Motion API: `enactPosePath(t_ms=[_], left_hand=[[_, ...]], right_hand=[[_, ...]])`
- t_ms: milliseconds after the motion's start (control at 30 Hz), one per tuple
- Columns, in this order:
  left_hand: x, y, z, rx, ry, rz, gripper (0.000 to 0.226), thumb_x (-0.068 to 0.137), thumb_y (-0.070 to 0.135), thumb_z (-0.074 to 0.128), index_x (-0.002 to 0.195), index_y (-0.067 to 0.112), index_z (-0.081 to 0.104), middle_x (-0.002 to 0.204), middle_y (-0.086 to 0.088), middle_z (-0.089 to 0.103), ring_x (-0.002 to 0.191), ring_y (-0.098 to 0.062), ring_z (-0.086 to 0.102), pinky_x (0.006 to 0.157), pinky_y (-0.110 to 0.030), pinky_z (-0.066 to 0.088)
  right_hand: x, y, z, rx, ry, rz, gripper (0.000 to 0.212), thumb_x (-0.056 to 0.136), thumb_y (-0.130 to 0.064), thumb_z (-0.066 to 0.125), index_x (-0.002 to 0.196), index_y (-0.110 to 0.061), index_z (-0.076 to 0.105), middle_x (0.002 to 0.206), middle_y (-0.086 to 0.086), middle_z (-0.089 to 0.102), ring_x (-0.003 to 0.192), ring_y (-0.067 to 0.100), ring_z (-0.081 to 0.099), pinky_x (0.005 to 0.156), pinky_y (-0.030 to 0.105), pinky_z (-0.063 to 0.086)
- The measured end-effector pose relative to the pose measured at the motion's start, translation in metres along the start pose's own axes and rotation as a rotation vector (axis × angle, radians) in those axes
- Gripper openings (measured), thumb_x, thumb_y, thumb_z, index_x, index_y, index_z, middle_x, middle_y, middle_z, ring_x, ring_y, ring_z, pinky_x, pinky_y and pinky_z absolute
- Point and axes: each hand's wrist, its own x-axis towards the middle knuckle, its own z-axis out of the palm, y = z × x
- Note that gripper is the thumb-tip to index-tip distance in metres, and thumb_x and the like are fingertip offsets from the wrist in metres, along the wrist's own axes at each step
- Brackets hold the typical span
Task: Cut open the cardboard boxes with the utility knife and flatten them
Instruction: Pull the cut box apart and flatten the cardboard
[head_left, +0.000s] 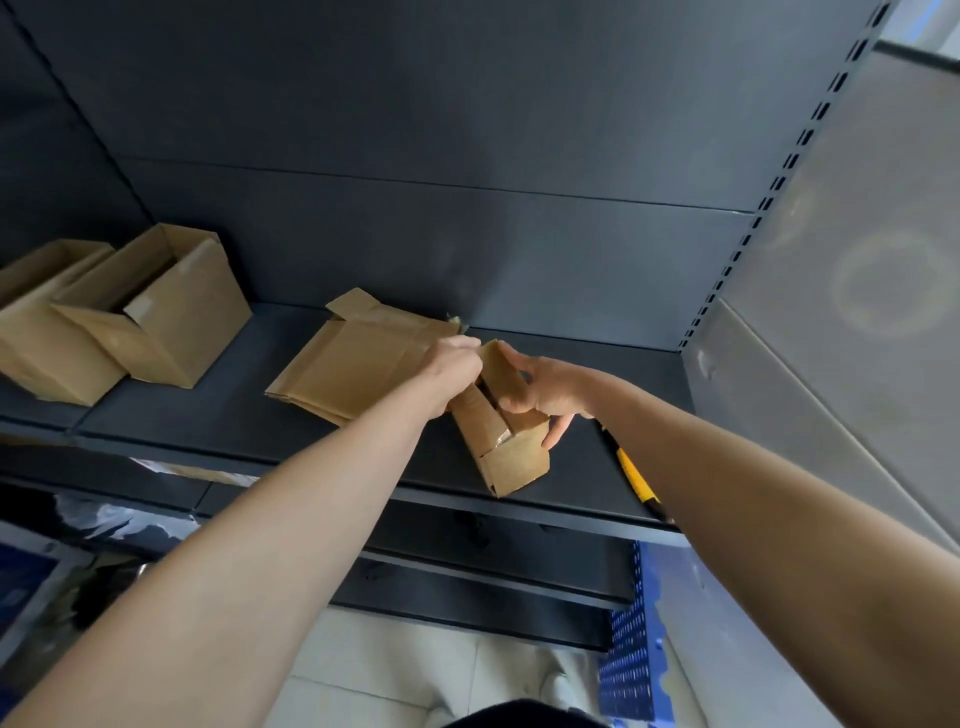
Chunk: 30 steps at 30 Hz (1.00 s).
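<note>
Head camera shows me my left hand (454, 364) pinching a flap of the small box (511, 452) and my right hand (540, 395) gripping its side on the shelf (234, 410), I think to pull it flat, with the yellow knife (631, 475) lying near.

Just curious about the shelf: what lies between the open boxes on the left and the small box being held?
A stack of flattened cardboard lies on the shelf, next to the small box; the head view shows it.

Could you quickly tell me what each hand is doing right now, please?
Left hand: grips the small box by its top flap.
Right hand: holds the same box's side.
</note>
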Motion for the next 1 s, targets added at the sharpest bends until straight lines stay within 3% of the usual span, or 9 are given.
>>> enactPosePath(t_ms=[133, 300, 400, 533, 700, 800, 867, 933, 1000], left_hand=[[-0.001, -0.003, 0.008, -0.034, -0.019, 0.027, 0.068, 0.083, 0.010, 0.059, 0.144, 0.020, 0.029, 0.139, -0.005, 0.040, 0.120, -0.024, 0.043, 0.097, -0.039, 0.041], [-0.003, -0.003, 0.011, -0.043, 0.085, 0.043, 0.047, 0.084, 0.015, 0.063, 0.126, 0.012, 0.043, 0.114, -0.004, 0.050, 0.099, -0.017, 0.047, 0.074, -0.028, 0.037], [-0.004, -0.002, 0.010, -0.025, 0.102, 0.063, 0.047, 0.084, 0.012, 0.061, 0.129, 0.011, 0.046, 0.110, -0.001, 0.049, 0.096, -0.015, 0.046, 0.070, -0.025, 0.037], [-0.005, -0.001, 0.012, 0.009, 0.081, 0.082, 0.060, 0.082, 0.013, 0.063, 0.139, 0.015, 0.045, 0.130, -0.003, 0.053, 0.106, -0.015, 0.048, 0.079, -0.026, 0.038], [-0.008, 0.000, 0.013, 0.010, 0.086, 0.115, 0.066, 0.081, 0.015, 0.066, 0.143, 0.016, 0.042, 0.136, -0.002, 0.050, 0.114, -0.015, 0.049, 0.081, -0.025, 0.037], [-0.008, -0.002, 0.011, 0.032, 0.060, 0.099, 0.074, 0.082, 0.020, 0.067, 0.147, 0.016, 0.033, 0.144, -0.005, 0.045, 0.125, -0.020, 0.046, 0.088, -0.026, 0.039], [-0.011, -0.001, 0.011, 0.084, -0.007, 0.039, 0.085, 0.085, 0.027, 0.065, 0.153, 0.017, 0.014, 0.153, -0.009, 0.031, 0.135, -0.025, 0.037, 0.103, -0.035, 0.037], [-0.012, -0.002, 0.011, 0.170, -0.036, -0.026, 0.084, 0.092, 0.038, 0.057, 0.153, 0.016, 0.004, 0.154, -0.010, 0.027, 0.137, -0.029, 0.033, 0.109, -0.041, 0.032], [-0.015, -0.002, 0.010, 0.187, -0.047, -0.080, 0.070, 0.095, 0.042, 0.051, 0.151, 0.013, 0.018, 0.148, -0.010, 0.037, 0.133, -0.031, 0.039, 0.107, -0.045, 0.034]], right_hand=[[0.005, -0.006, -0.012, -0.232, 0.015, 0.016, 0.091, 0.090, -0.024, 0.059, 0.151, -0.033, -0.007, 0.128, 0.009, 0.046, 0.097, 0.028, 0.061, 0.069, 0.041, 0.061], [0.013, -0.009, -0.016, -0.325, 0.037, -0.042, 0.080, 0.081, -0.028, 0.067, 0.145, -0.021, 0.020, 0.098, 0.009, 0.056, 0.074, 0.026, 0.068, 0.050, 0.031, 0.058], [0.012, -0.012, -0.016, -0.309, 0.029, -0.049, 0.060, 0.081, -0.026, 0.066, 0.132, -0.012, 0.037, 0.100, 0.009, 0.060, 0.074, 0.027, 0.070, 0.058, 0.036, 0.061], [0.014, -0.012, -0.020, -0.243, -0.012, -0.037, 0.033, 0.084, -0.023, 0.060, 0.111, -0.005, 0.053, 0.091, 0.013, 0.068, 0.072, 0.029, 0.073, 0.066, 0.038, 0.061], [0.009, -0.014, -0.026, -0.150, -0.010, -0.019, 0.021, 0.090, -0.014, 0.049, 0.106, -0.002, 0.056, 0.085, 0.018, 0.070, 0.072, 0.029, 0.073, 0.071, 0.037, 0.061], [0.008, -0.017, -0.024, -0.100, -0.041, 0.003, 0.032, 0.087, -0.009, 0.048, 0.118, 0.000, 0.051, 0.091, 0.019, 0.067, 0.078, 0.032, 0.072, 0.071, 0.042, 0.061], [0.010, -0.014, -0.023, -0.007, -0.153, 0.045, 0.064, 0.086, -0.009, 0.052, 0.144, -0.013, 0.025, 0.109, 0.017, 0.061, 0.088, 0.034, 0.070, 0.071, 0.044, 0.060], [0.013, -0.010, -0.023, 0.075, -0.204, 0.062, 0.085, 0.087, -0.012, 0.059, 0.150, -0.029, 0.005, 0.120, 0.017, 0.055, 0.097, 0.035, 0.066, 0.071, 0.045, 0.060], [0.015, -0.007, -0.026, 0.112, -0.198, 0.043, 0.075, 0.086, -0.015, 0.066, 0.143, -0.030, 0.019, 0.122, 0.018, 0.055, 0.100, 0.035, 0.065, 0.074, 0.046, 0.060]])
